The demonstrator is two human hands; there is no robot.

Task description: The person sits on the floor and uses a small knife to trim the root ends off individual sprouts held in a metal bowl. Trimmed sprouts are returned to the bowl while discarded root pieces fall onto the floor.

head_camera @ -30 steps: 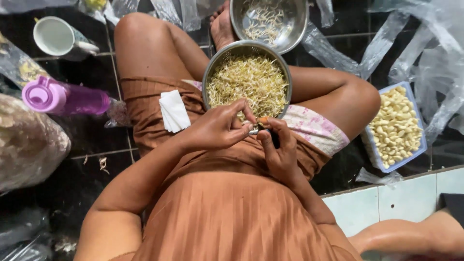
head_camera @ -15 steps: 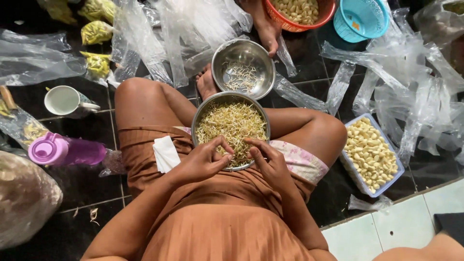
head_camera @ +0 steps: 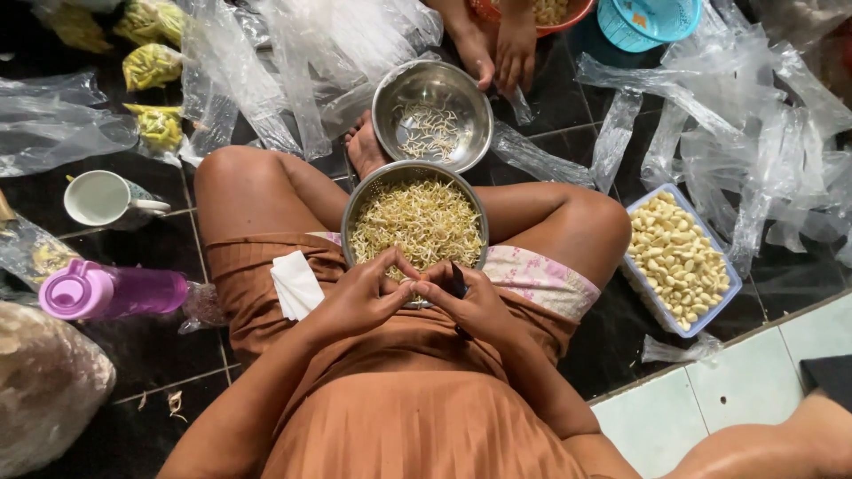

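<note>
I sit cross-legged on a dark tiled floor with a steel bowl (head_camera: 355, 213) full of bean sprouts (head_camera: 415, 226) in my lap. My left hand (head_camera: 359, 297) and my right hand (head_camera: 470, 302) meet at the bowl's near rim, fingertips pinched together on a single sprout. A small dark knife (head_camera: 456, 282) rests in my right hand, its blade pointing up. A second steel bowl (head_camera: 470, 111) with a few sprouts stands just beyond, by my foot.
A blue tub of peeled garlic (head_camera: 679, 257) sits to the right. A purple bottle (head_camera: 111, 293) and a white mug (head_camera: 106, 200) lie left. Clear plastic bags (head_camera: 266, 62) litter the floor. Another person's feet (head_camera: 497, 44) and a red basket (head_camera: 550, 13) are at the top. A folded tissue (head_camera: 297, 284) lies on my thigh.
The view has tilted up, so more of the floor ahead shows. My hands have stayed at the bowl's rim, fingers drawing closer together on a sprout.
</note>
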